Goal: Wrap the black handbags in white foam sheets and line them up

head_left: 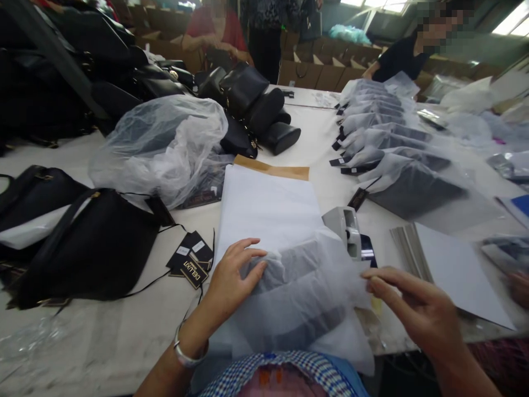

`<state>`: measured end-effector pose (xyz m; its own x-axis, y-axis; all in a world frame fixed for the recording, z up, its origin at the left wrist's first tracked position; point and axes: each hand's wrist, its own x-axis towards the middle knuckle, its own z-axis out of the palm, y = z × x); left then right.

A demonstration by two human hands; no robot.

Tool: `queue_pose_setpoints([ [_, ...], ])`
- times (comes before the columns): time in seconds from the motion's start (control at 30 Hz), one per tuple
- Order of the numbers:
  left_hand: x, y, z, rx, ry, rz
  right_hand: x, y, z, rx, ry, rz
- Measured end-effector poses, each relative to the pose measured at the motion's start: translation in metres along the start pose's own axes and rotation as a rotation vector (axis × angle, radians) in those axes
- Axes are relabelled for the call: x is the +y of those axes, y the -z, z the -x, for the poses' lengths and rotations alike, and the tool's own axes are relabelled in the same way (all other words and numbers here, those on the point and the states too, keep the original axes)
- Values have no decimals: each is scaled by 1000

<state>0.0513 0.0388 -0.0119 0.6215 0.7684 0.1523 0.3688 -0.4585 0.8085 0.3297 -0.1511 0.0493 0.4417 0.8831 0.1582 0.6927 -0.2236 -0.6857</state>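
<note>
A dark bag in a whitish translucent wrapper lies before me at the table's front edge. My left hand rests on its upper left part, with the fingers bent and apart. At the wrapper's right edge, my right hand pinches thumb against forefinger on its thin corner; whether a strip of tape is there too, I cannot tell. Just beyond stands a pale grey tape dispenser. Under the wrapped bag spreads a stack of white paper sheets, with a brown strip along its far end.
Black handbags with black tags lie at left. Behind them are crumpled clear plastic and piled black bags. A row of wrapped bags and grey-white boards occupy the right. Several people are across the table.
</note>
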Motion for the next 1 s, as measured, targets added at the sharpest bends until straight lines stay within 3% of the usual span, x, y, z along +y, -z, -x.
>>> queue_pose_setpoints([
  [0.1, 1, 0, -1, -6, 21, 13, -41, -26, -39, -331, 156, -109],
  [0.3, 1, -2, -1, 2, 22, 18, -75, -86, -91, -693, 217, -90],
  [0.4, -2, -3, -1, 8, 19, 17, -78, -98, -102, -762, 218, 59],
  [0.7, -4, -3, -1, 24, -4, 6, -96, -104, -121, -824, 306, 484],
  [0.8, -6, -3, -1, 24, -3, 3, -93, -105, -128, -858, 304, 456],
  [1.0, -4, -2, 1, 11, 21, 22, -78, -86, -136, -1016, 184, 137],
])
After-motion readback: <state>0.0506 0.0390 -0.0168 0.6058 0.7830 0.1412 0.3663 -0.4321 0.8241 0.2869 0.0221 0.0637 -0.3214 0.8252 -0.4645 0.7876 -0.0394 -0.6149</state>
